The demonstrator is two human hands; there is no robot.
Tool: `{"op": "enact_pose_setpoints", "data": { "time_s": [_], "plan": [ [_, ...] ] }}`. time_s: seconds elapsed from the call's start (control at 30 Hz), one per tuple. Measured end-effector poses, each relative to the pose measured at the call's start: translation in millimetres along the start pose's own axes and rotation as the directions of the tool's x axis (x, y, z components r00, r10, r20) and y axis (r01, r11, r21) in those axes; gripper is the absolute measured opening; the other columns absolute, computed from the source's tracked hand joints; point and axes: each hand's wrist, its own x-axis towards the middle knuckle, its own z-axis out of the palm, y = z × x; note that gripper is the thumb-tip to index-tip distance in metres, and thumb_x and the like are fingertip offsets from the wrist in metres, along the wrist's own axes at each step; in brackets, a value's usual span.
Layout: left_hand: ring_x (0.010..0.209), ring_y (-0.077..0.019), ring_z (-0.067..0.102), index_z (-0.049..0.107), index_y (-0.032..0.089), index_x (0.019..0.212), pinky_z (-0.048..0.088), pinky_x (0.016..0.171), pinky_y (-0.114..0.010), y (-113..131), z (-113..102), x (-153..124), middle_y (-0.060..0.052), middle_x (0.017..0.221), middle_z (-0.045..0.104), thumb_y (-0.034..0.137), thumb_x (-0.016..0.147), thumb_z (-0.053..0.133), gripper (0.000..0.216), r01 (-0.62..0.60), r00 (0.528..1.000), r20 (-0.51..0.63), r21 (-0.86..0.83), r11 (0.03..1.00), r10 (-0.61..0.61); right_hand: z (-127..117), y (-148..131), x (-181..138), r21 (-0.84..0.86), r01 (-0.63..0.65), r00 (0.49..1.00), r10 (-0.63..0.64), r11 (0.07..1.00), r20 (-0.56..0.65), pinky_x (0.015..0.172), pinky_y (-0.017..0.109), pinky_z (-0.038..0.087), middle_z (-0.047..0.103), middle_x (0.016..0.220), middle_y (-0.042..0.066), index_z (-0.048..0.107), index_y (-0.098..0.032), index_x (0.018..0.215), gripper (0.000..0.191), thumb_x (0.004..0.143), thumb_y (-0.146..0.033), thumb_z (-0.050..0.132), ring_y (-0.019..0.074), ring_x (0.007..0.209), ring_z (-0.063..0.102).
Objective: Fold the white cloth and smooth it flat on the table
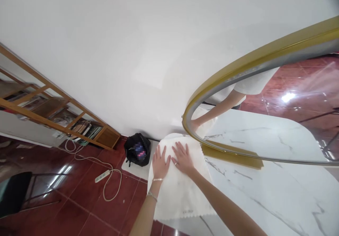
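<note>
White cloth point(182, 193) on marble table point(265, 193), left hand point(160, 165), right hand point(182, 158) flat, fingers spread (far edge unclear at mirror point(238, 70))

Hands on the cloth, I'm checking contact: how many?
2: the left hand and the right hand lie flat, side by side, on the white cloth; none seems hidden.

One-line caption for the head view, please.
The left hand and right hand lie flat on a white cloth on the marble table, beside a gold-framed mirror.

Bright, floor point(87, 179) glare (edges warped)
</note>
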Motion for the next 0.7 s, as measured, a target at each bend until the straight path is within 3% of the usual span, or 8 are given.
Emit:
{"op": "enact_pose_setpoints", "data": {
  "time_s": [0.07, 0.13, 0.23, 0.33, 0.43, 0.6, 0.7],
  "plan": [
    [0.139, -0.0280, 0.028, 0.036, 0.027, 0.143, 0.034, 0.106, -0.044, -3.7, -9.6, -37.1, -0.007, 0.153, 0.025, 0.039, 0.093, 0.039, 0.051, 0.038, 0.999, -0.036, 0.001, 0.999, -0.038, -6.7, -19.3, -27.2, 0.044, 0.018, 1.000, -0.019, 0.999, 0.005, 0.109, 0.047, 0.023, 0.049, 0.138, 0.009, 0.051, -0.021, 0.132, 0.043, 0.094, -0.035, 0.037, 0.0253, 0.130, 0.037],
    [0.140, -0.0264, 0.025, 0.030, 0.030, 0.144, 0.034, 0.107, -0.045, -4.4, -18.4, -80.9, -0.004, 0.155, 0.022, 0.037, 0.094, 0.037, 0.051, 0.048, 0.997, -0.062, 0.002, 0.999, -0.048, -17.4, -33.8, -59.4, 0.084, 0.053, 0.997, -0.057, 0.995, 0.042, 0.107, 0.041, 0.029, 0.051, 0.136, 0.006, 0.050, -0.023, 0.133, 0.043, 0.093, -0.034, 0.038, 0.0233, 0.127, 0.042],
    [0.140, -0.0261, 0.025, 0.021, 0.034, 0.147, 0.031, 0.109, -0.046, -0.7, -27.2, -146.8, -0.001, 0.156, 0.017, 0.034, 0.092, 0.040, 0.058, -0.023, 0.999, -0.034, 0.014, 1.000, 0.023, -37.9, -44.7, -108.8, 0.093, 0.115, 0.988, -0.124, 0.989, 0.090, 0.109, 0.042, 0.027, 0.032, 0.150, 0.006, 0.029, -0.021, 0.146, 0.060, 0.091, -0.043, 0.042, 0.0259, 0.137, 0.029],
    [0.140, -0.0283, 0.025, 0.015, 0.032, 0.148, 0.030, 0.109, -0.046, 9.1, -31.2, -186.5, -0.002, 0.156, 0.019, 0.036, 0.087, 0.046, 0.069, -0.114, 0.993, -0.012, 0.028, 0.993, 0.114, -54.1, -43.7, -148.6, 0.055, 0.088, 0.991, -0.092, 0.995, 0.093, 0.110, 0.044, 0.024, 0.024, 0.153, 0.004, 0.018, -0.023, 0.149, 0.066, 0.091, -0.046, 0.041, 0.0260, 0.140, 0.022],
    [0.141, -0.0290, 0.021, 0.015, 0.030, 0.149, 0.027, 0.110, -0.046, 28.7, -33.3, -183.7, -0.004, 0.155, 0.021, 0.038, 0.086, 0.049, 0.071, -0.212, 0.977, 0.035, 0.031, 0.977, 0.211, -60.1, -32.5, -175.8, -0.006, -0.017, 0.999, 0.017, 1.000, 0.049, 0.111, 0.044, 0.022, 0.026, 0.152, 0.004, 0.017, -0.026, 0.149, 0.065, 0.092, -0.046, 0.041, 0.0252, 0.139, 0.026],
    [0.142, -0.0302, 0.015, 0.016, 0.027, 0.148, 0.021, 0.113, -0.046, 73.0, -31.5, -136.1, -0.006, 0.156, 0.012, 0.048, 0.088, 0.047, 0.071, -0.443, 0.880, 0.123, -0.134, 0.886, 0.459, -60.9, -1.1, -206.4, -0.095, -0.247, 0.967, 0.239, 0.964, -0.087, 0.110, 0.047, 0.023, 0.028, 0.151, 0.006, 0.012, -0.027, 0.150, 0.067, 0.092, -0.049, 0.038, 0.0274, 0.137, 0.030],
    [0.142, -0.0287, 0.017, 0.018, 0.029, 0.148, 0.019, 0.114, -0.044, 84.4, -27.2, -118.8, -0.005, 0.157, 0.009, 0.051, 0.088, 0.048, 0.070, -0.491, 0.848, 0.113, -0.197, 0.849, 0.517, -58.8, 7.9, -211.4, -0.118, -0.313, 0.946, 0.297, 0.942, -0.133, 0.110, 0.050, 0.023, 0.024, 0.153, 0.007, 0.010, -0.026, 0.150, 0.066, 0.093, -0.048, 0.034, 0.0289, 0.138, 0.027]
  ]
}}
